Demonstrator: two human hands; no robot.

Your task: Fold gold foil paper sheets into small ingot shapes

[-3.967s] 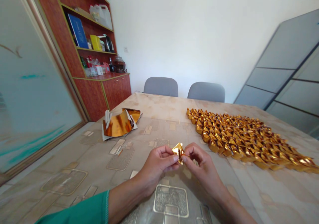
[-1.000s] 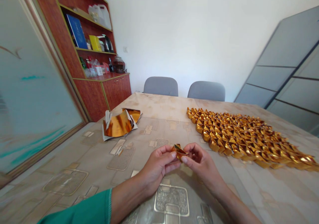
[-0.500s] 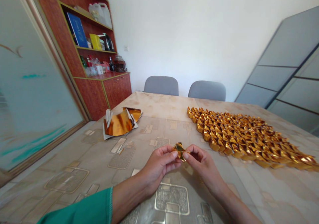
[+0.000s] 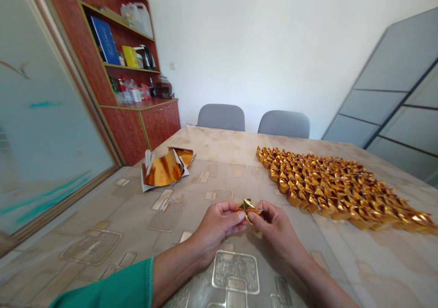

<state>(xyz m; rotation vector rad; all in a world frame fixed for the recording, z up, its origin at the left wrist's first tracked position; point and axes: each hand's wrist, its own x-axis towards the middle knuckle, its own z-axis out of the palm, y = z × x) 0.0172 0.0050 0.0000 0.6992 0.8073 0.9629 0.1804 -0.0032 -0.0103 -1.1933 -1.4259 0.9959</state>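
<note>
Between my two hands is a small folded gold foil paper [image 4: 247, 205], held just above the table near the middle of the head view. My left hand [image 4: 222, 223] pinches its left side between thumb and fingers. On the other side, my right hand [image 4: 275, 223] grips it, the thumb pressed on its front face. Part of the paper is hidden behind the thumbs. To the right lie many folded gold paper pieces [image 4: 328, 185], set close together in rows. A loose stack of gold foil sheets [image 4: 162, 170] with white edges rests at the left, its sheets curled.
A patterned plastic cover lies over the table [image 4: 116, 212]. Two grey chairs [image 4: 221, 116] stand behind the far edge. A red-brown shelf cabinet [image 4: 137, 89] with bottles and a kettle is at the back left, and a glass door [image 4: 44, 116] borders the left side.
My right thumb has shifted left across the foil paper, and the paper's upright point looks lower and flatter. Both hands keep their hold in nearly the same place.
</note>
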